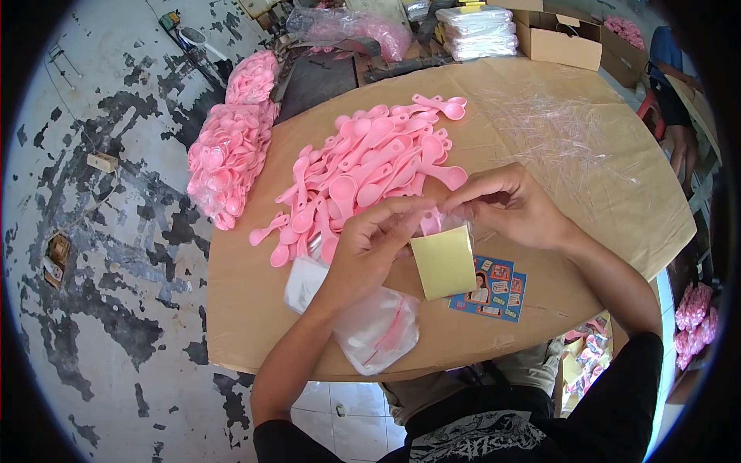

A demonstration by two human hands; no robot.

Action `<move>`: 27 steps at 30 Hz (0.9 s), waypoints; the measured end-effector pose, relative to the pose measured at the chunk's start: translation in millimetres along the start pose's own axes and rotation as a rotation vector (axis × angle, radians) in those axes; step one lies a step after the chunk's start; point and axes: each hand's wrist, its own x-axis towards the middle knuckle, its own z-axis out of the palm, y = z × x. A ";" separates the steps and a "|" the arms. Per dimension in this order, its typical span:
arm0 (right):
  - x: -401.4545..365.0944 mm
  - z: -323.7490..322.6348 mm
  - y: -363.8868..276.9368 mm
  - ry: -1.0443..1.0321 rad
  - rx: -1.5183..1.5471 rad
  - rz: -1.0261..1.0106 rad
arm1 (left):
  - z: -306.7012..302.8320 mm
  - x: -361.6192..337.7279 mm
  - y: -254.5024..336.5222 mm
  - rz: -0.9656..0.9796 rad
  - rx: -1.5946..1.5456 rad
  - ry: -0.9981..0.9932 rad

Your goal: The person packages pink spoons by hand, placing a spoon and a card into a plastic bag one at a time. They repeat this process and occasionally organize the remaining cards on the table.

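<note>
Over the brown-covered table, my left hand (378,237) pinches the left side of a small clear plastic bag's top. On the other side, my right hand (505,204) has its thumb and forefinger closed at the bag's upper edge. Pink plastic shows inside the clear bag (442,223), and a yellow card (444,263) hangs below it. Blue printed cards (502,291) lie just beneath, partly behind the yellow card. A heap of pink spoons (370,158) lies beyond my hands. Under my left forearm is a stack of clear bags (378,328).
Thin clear strips (567,143) are scattered on the brown table cover (648,208). Bagged pink spoons (231,154) stand at the left edge. Packed clear bags (478,32) and a cardboard box (559,42) are at the back. Another person's legs (679,147) show at right.
</note>
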 end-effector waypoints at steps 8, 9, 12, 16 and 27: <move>2.5 -6.5 -6.0 -0.063 -0.272 -0.225 | -6.0 -0.3 -7.0 0.097 0.204 -0.056; 2.3 -6.2 -6.5 -0.063 -0.270 -0.220 | -6.0 -0.2 -8.1 0.108 0.221 -0.060; 2.9 -6.4 -7.1 -0.059 -0.261 -0.224 | -4.3 -0.3 -1.7 0.111 0.273 -0.058; 2.0 -4.9 -8.1 -0.050 -0.274 -0.218 | -10.0 -0.4 -5.9 0.169 0.194 -0.109; -1.6 -1.8 -24.4 -0.023 -0.182 0.056 | -1.8 -2.0 -10.7 0.039 0.209 -0.028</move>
